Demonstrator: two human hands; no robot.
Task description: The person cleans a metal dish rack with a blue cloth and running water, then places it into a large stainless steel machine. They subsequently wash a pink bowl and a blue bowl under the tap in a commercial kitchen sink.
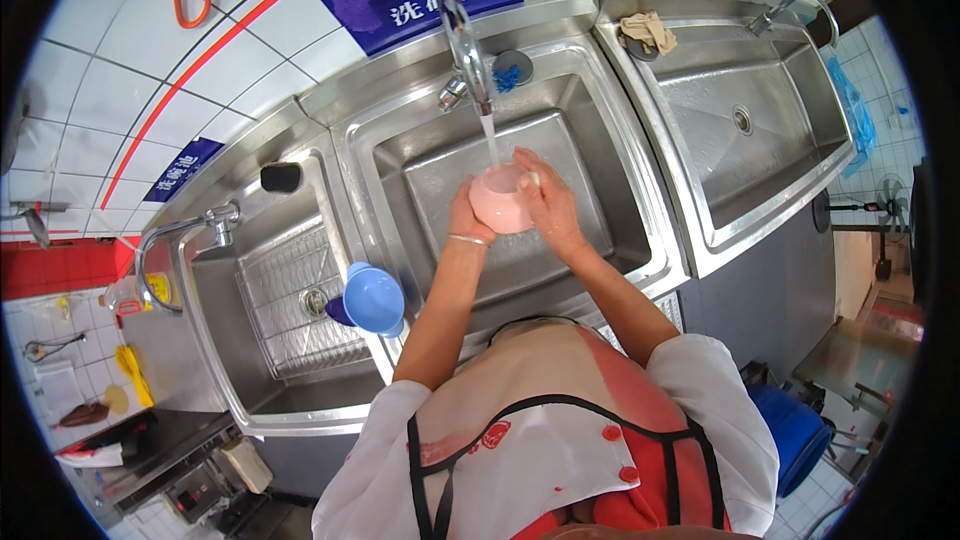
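Over the middle stainless steel sink (510,270), my left hand (472,217) holds a pink bowl (501,210) from its left side. My right hand (551,202) is against the bowl's right rim, with its fingers partly hidden at the edge; whether it grips the bowl or a small pale thing there, I cannot tell. Water runs from the chrome faucet (466,52) down to the bowl. The bowl is tilted, and its inside is only partly visible.
A light blue bowl (373,300) stands on the ledge beside the left sink (300,397), which holds a wire rack (281,307). Behind the faucet lies a blue scrubber (506,78). The right sink (750,195) has a beige cloth (649,31) at its back corner.
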